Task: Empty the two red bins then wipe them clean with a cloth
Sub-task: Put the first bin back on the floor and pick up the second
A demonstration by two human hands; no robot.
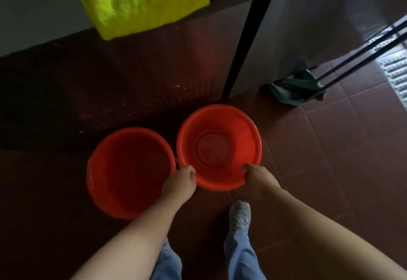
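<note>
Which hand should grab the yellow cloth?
Left, probably. Both hands grip the right bin, but the cloth hangs up on the left, nearer the left hand than the right hand.

Green dustpan (295, 91) on tiled floor (330, 139) — grey shoe (240, 214).

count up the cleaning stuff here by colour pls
red bins: 2 (left red bin, right red bin)
yellow-green cloth: 1
green cleaning tool: 1
total: 4
</note>
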